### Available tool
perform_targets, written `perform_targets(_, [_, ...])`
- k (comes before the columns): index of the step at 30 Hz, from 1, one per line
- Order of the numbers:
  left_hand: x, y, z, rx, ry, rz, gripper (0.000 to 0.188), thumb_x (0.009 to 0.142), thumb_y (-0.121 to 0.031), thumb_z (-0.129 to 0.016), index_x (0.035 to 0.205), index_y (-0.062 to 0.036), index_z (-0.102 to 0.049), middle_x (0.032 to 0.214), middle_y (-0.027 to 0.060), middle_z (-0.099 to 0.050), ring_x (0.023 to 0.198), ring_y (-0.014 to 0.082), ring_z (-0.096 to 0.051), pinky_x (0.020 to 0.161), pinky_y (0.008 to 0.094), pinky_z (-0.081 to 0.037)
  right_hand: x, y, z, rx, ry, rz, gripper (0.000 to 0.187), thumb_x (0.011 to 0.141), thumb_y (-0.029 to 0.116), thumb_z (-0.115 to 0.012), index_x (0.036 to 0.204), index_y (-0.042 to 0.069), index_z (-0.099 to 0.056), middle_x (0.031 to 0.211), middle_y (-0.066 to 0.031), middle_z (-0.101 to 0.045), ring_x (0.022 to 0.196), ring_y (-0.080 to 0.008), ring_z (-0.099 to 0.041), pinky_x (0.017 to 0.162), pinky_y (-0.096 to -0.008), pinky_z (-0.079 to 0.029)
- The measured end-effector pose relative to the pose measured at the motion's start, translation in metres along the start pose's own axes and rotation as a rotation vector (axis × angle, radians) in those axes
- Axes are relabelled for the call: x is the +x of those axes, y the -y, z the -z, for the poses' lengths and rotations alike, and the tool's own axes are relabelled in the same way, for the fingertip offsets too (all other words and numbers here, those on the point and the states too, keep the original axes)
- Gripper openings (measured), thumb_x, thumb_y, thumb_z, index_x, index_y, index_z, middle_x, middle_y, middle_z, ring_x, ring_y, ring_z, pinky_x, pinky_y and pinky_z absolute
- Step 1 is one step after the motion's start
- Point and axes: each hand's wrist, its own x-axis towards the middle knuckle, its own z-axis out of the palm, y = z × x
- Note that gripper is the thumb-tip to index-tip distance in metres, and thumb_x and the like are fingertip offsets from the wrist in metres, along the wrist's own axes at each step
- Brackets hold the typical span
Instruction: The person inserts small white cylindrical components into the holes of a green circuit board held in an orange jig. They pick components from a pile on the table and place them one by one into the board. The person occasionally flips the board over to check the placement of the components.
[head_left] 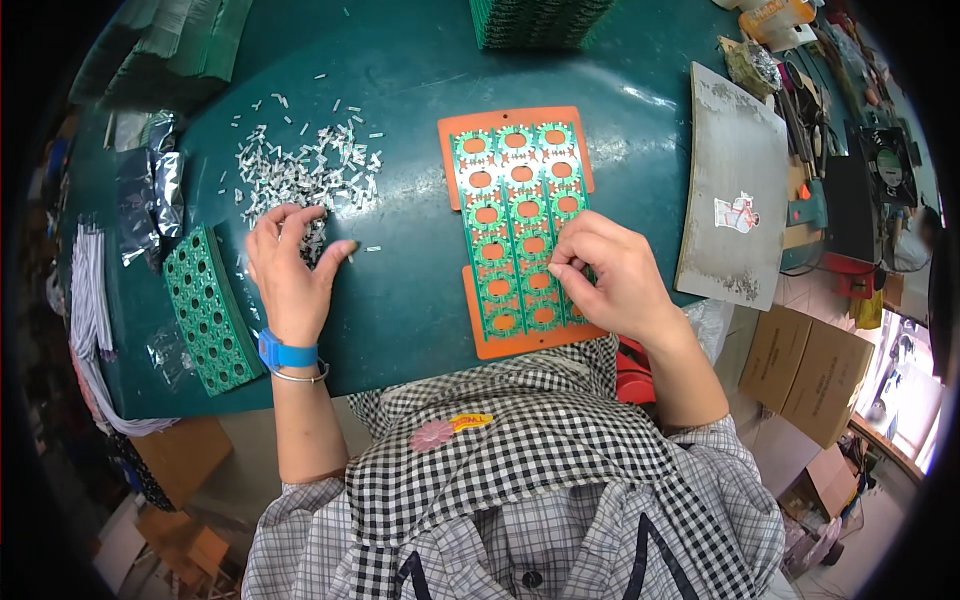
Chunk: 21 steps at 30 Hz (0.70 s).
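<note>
1. Underneath it all we have the broad dark-green tabletop point(400, 330), scattered with work.
2. Near the middle we see the flat orange board with notched sides point(452, 185), lying with one end close to the checked apron.
3. Over on our right, the worn grey rectangular sheet point(735, 150) carries a small picture sticker.
4. On the orange board lies our green circuit panel with rows of oval openings point(512, 235), three columns across.
5. Left of it spreads the loose heap of small white-and-grey parts point(300, 170).
6. Our right hand point(622, 280) is at the panel's right side, thumb and index fingertips pressed together; we cannot tell whether a part sits between them.
7. Our left hand point(288, 262) reaches over the heap's near edge, thumb spread away from curved fingers; what those fingers touch, we cannot tell.
8. Round our left wrist goes a bright blue band point(290, 353), a thin silvery bracelet point(305, 378) beside it.
9. Smallest: one pale little part point(374, 248), lying apart, right of the left thumb.
</note>
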Motion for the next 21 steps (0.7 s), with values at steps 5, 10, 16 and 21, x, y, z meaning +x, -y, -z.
perform_targets(5, [0.002, 0.009, -0.009, -0.053, 0.047, 0.055, 0.014, 0.081, -0.009, -0.077, 0.089, -0.0053, -0.067, 0.102, 0.0088, -0.063, 0.097, 0.0288, -0.057, 0.087, 0.0390, -0.045, -0.001, -0.001, 0.001, -0.029, -0.005, 0.020, 0.012, 0.076, -0.006, -0.071, 0.081, -0.001, -0.061, 0.081, -0.0089, -0.060, 0.066, -0.0215, -0.062, 0.058, -0.0316, -0.050])
perform_targets(10, [0.001, 0.016, -0.012, -0.084, -0.017, 0.021, 0.015, 0.082, -0.010, -0.077, 0.091, -0.0052, -0.066, 0.101, 0.0091, -0.063, 0.095, 0.0295, -0.057, 0.084, 0.0391, -0.046, 0.001, 0.000, 0.000, 0.001, -0.023, 0.040, 0.013, 0.077, -0.002, -0.072, 0.077, 0.001, -0.059, 0.081, -0.0088, -0.058, 0.066, -0.0272, -0.061, 0.058, -0.0366, -0.049])
perform_targets(16, [0.004, 0.022, -0.011, 0.055, -0.119, 0.027, 0.017, 0.083, -0.011, -0.077, 0.095, -0.0061, -0.066, 0.099, 0.0090, -0.064, 0.093, 0.0294, -0.058, 0.082, 0.0395, -0.047, 0.000, -0.001, 0.000, -0.030, -0.014, 0.040, 0.014, 0.076, -0.002, -0.072, 0.078, 0.001, -0.059, 0.081, -0.0093, -0.058, 0.069, -0.0276, -0.062, 0.060, -0.0370, -0.050])
perform_targets(21, [0.005, 0.021, -0.011, -0.004, -0.052, 0.069, 0.011, 0.084, -0.010, -0.076, 0.089, -0.0060, -0.067, 0.094, 0.0060, -0.066, 0.090, 0.0277, -0.059, 0.082, 0.0387, -0.047, 0.005, 0.002, -0.002, -0.137, -0.026, 0.144, 0.013, 0.075, 0.000, -0.074, 0.082, 0.002, -0.062, 0.085, -0.0091, -0.059, 0.076, -0.0277, -0.063, 0.064, -0.0382, -0.053])
